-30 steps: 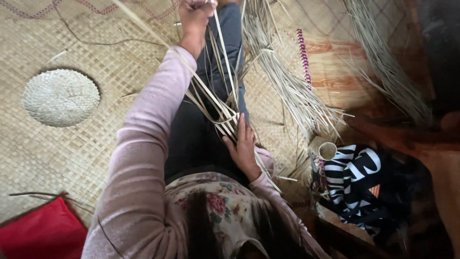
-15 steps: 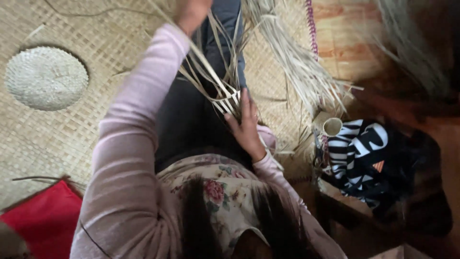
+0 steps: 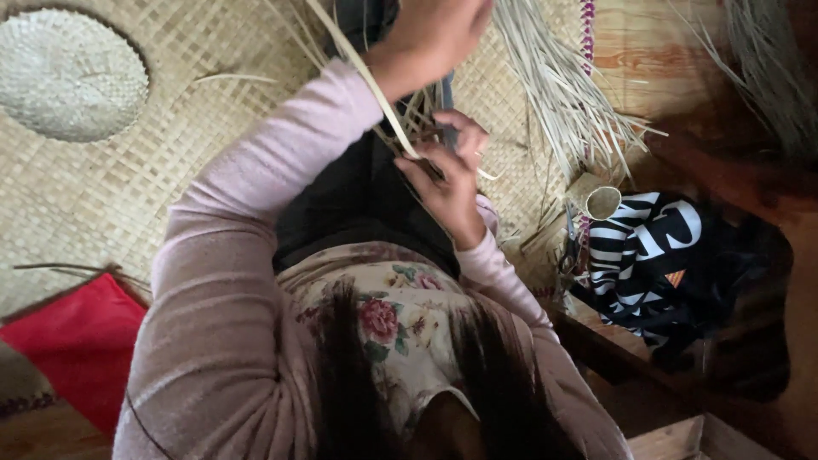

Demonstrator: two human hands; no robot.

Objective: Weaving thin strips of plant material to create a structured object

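From my remote view, far left holds the round woven disc point(image 3: 70, 75), cut by the top edge, lying on the woven floor mat point(image 3: 170, 196), whose open stretch below it is bare down to the red cushion point(image 3: 81, 341) at the lower left corner. The left hand point(image 3: 430, 32) is raised near the top edge, fist closed narrowly on a long pale reed strip point(image 3: 375, 94) that slants down to the lap. Just right and lower, the right hand point(image 3: 447, 183) presses the woven strip work point(image 3: 417, 128) against the dark lap, fingers bent over the strands; I cannot tell whether it pinches one. Loose reed bundle point(image 3: 562, 94) fans out beside it, close enough to crowd movement rightward. Further right, a small pale cup point(image 3: 601, 200) touches the striped black-and-white bag point(image 3: 648, 255); a dark wooden ledge bounds that side. Against half a second ago, the left hand sits higher and nearer frame centre, the right hand has shifted up on the work, and the disc has moved toward the top left corner.
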